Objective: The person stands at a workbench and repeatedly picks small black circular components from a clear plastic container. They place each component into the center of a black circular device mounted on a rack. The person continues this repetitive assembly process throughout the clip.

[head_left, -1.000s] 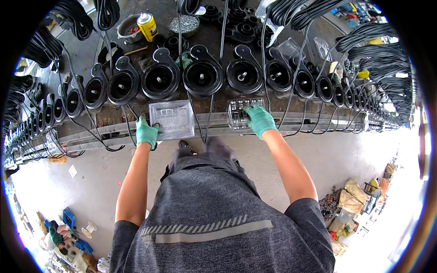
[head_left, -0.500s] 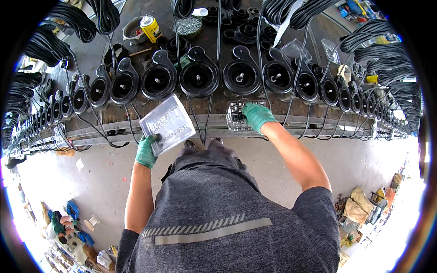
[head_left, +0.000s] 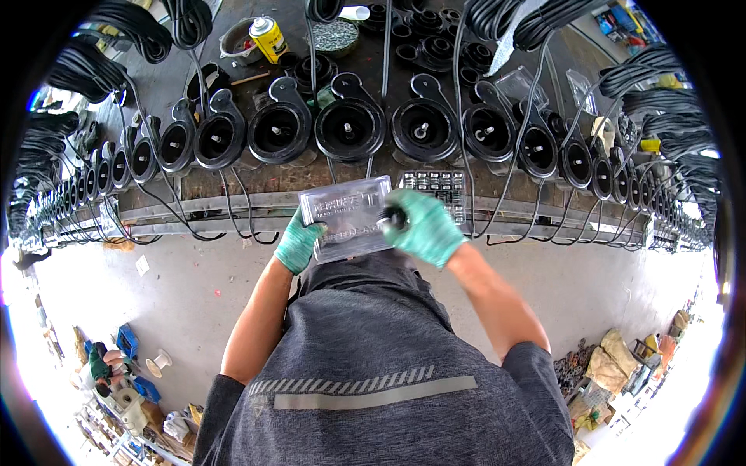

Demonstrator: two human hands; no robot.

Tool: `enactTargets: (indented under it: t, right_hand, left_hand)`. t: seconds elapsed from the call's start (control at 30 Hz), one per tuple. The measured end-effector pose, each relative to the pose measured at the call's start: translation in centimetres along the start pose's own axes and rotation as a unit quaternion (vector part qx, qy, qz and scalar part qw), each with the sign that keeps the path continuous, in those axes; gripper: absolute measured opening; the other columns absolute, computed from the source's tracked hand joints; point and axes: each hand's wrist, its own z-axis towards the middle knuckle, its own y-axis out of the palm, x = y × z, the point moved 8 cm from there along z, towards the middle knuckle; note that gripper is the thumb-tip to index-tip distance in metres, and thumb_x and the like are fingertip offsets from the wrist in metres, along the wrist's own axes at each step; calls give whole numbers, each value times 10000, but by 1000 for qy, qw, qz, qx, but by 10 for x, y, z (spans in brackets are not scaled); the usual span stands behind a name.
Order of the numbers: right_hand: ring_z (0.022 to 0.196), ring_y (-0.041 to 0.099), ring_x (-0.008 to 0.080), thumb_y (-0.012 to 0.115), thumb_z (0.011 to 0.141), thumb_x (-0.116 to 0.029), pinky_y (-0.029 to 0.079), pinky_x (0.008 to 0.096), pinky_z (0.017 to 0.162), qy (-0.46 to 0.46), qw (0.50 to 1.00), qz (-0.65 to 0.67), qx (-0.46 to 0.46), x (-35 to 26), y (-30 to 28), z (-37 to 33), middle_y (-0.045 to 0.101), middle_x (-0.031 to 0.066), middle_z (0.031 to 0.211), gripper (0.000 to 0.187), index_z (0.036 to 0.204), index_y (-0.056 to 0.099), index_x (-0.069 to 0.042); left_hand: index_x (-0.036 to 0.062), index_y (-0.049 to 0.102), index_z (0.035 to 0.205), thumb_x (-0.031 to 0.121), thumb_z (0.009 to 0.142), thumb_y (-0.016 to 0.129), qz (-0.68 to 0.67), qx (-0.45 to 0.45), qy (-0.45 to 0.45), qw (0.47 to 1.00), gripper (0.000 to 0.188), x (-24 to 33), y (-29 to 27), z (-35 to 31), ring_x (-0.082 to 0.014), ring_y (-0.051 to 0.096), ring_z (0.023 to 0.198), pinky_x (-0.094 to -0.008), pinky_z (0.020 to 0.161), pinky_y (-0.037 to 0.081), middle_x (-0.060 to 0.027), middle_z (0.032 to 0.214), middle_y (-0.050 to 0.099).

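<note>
My left hand (head_left: 298, 242), in a green glove with a dark thumb tip, grips the left edge of a clear plastic lid (head_left: 342, 200) with raised lettering. The lid is held tilted over the bench's front edge. My right hand (head_left: 426, 225), also green-gloved, is at the lid's right edge, smeared by motion. Dark fingertips show there; whether they hold anything I cannot tell. Behind the right hand a clear tray (head_left: 435, 180) of small shiny metal parts lies at the bench edge, partly hidden by that hand.
A row of round black housings (head_left: 350, 130) with centre studs lines the bench, black cables hanging down in front. Coiled cables (head_left: 124, 35) hang above. Farther back are a yellow spray can (head_left: 269, 39), a bowl of small metal pieces (head_left: 334, 37) and a pot (head_left: 239, 43).
My left hand has brought the lid rightward, in front of my body. My right hand has come off the metal parts tray and moved left and nearer, up to the lid.
</note>
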Motion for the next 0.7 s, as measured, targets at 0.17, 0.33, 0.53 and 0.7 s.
enactTargets:
  t: [0.17, 0.33, 0.53, 0.7]
  right_hand:
    - [898, 744, 302, 770, 936, -258, 624, 399, 830, -81, 994, -54, 47, -10, 34, -12, 742, 150, 1042, 325, 1184, 691, -64]
    - [956, 722, 340, 723, 932, -165, 610, 432, 896, 49, 983, -141, 106, 62, -18, -12, 724, 165, 1079, 239, 1137, 710, -43]
    - [1165, 662, 375, 738, 905, -190, 562, 479, 997, 59, 944, -324, -23, 113, -7, 19, 644, 184, 1260, 302, 1177, 702, -65]
    - [1121, 697, 357, 676, 897, -95, 588, 472, 937, 38, 917, -389, -79, 123, 5, 35, 665, 171, 1231, 250, 1141, 722, -66]
  left_hand:
    - [35, 563, 1441, -129, 877, 624, -44, 18, -12, 999, 590, -10, -6, 2, -230, 682, 1167, -371, 1017, 570, -86, 1320, 689]
    - [46, 585, 1418, -131, 897, 592, -100, 81, -37, 991, 551, -19, -41, -21, -257, 702, 1143, -397, 1003, 597, -110, 1288, 705]
    - [39, 603, 1387, -123, 881, 598, -100, 97, -30, 990, 531, -17, -49, -31, -277, 716, 1126, -418, 996, 610, -123, 1281, 713]
    - [14, 607, 1370, -113, 876, 594, -101, 101, -21, 990, 509, -17, -45, -33, -279, 724, 1106, -417, 982, 616, -137, 1256, 721]
